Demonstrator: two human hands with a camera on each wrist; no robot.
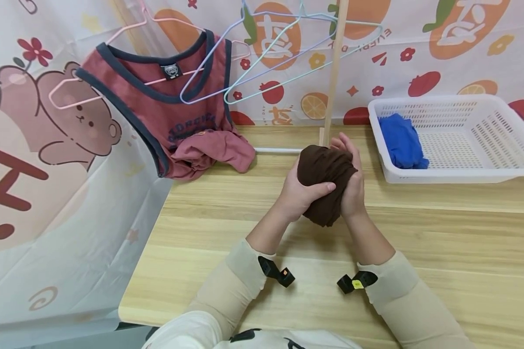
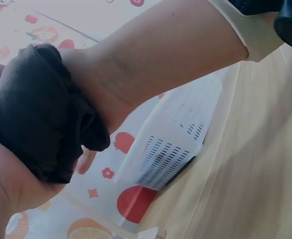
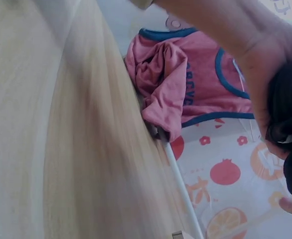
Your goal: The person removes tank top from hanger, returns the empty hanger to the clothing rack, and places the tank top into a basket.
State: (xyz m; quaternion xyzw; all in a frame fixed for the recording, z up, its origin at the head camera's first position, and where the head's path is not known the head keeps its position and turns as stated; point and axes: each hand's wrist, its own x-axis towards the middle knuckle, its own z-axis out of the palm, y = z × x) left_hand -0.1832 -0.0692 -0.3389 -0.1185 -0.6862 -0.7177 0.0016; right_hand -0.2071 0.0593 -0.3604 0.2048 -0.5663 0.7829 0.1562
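Note:
A crumpled dark brown cloth bundle (image 1: 325, 167) is held up between both hands over the wooden table, and it looks nearly black in the left wrist view. My left hand (image 1: 300, 194) grips its left side, the thumb laid across the front. Against the right side, my right hand (image 1: 353, 189) cups the cloth, with fingertips showing past its top edge. The left hand's other fingers are mostly hidden behind the bundle. What garment this is, I cannot tell.
A dusty-red sleeveless top (image 1: 188, 106) with navy trim hangs on a pink hanger (image 1: 126, 26) at the left. Blue and mint hangers (image 1: 262, 89) hang beside a wooden post (image 1: 334, 72). At the back right, a white basket (image 1: 463, 174) contains a blue cloth (image 1: 401, 143).

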